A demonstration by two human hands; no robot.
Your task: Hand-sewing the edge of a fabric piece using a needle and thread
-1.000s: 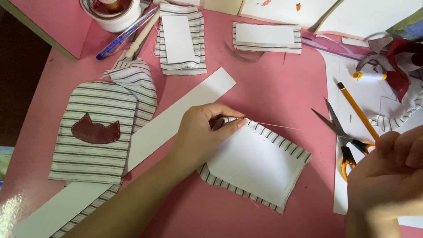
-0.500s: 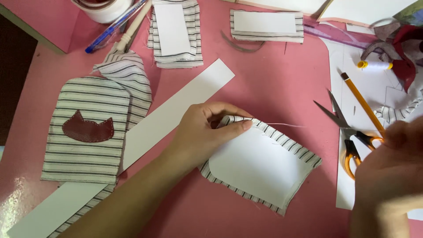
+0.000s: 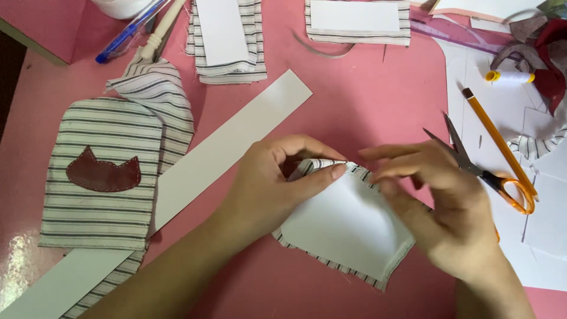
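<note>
Head view: striped fabric piece (image 3: 348, 230) with white backing, long axis diagonal toward lower right.
Left hand (image 3: 277, 186): folded top edge pinched.
Right hand (image 3: 437, 207): fingers laid beside pinch, hold unclear.
Scissors (image 3: 478, 171): just right of grip.

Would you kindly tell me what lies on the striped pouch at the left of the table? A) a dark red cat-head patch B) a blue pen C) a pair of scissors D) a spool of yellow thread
A: a dark red cat-head patch sits on the striped pouch, while the scissors, spool and pen lie elsewhere on the table.
</note>
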